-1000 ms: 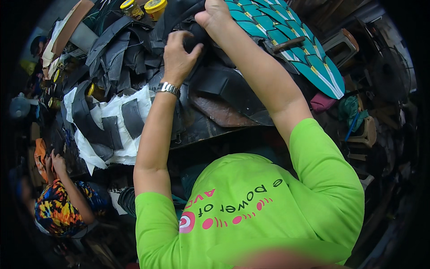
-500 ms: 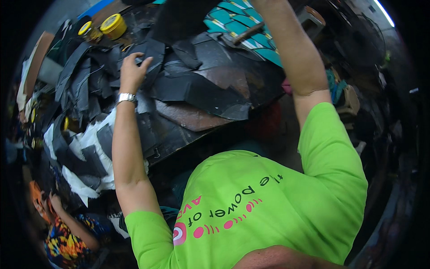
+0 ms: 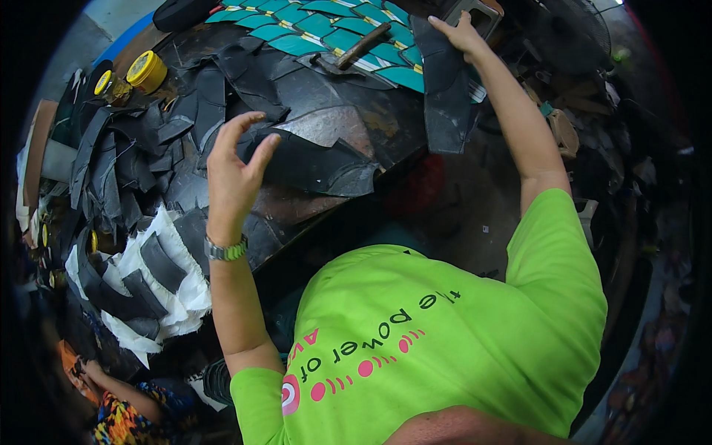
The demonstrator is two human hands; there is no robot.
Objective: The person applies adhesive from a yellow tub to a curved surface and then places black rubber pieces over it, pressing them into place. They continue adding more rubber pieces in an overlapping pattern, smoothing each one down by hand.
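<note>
Cluttered bench [image 3: 386, 126], dark and worn, seen from above; we wore a green shirt [image 3: 445, 341] and leaned over its near edge. Black cut pieces lay in a heap [image 3: 126, 170] at our left, some on white sheeting [image 3: 174, 297], with two yellow-lidded tins [image 3: 137, 74] beyond them and a teal-and-yellow patterned mat [image 3: 326, 33] at the far side, a hammer [image 3: 363, 46] lying across it.

Our left hand [image 3: 233, 174], a watch [image 3: 225, 251] at the wrist, hovered just above a curved black piece [image 3: 319, 167] on the bench; its fingers were spread and curled, clamped on nothing, and we could not tell whether the thumb touched the piece. Our right hand [image 3: 463, 33] reached to the far right edge, fingers together and pressed on the top of a long black strip [image 3: 449, 96] that hung down over the bench side; whether the thumb closed behind it was hidden.

We judged the sorting to be midway: many pieces were already stacked at the left, while several loose ones lay unsorted at centre, and the strip was not yet laid down. Another person's patterned sleeve [image 3: 122, 419] showed at lower left.
</note>
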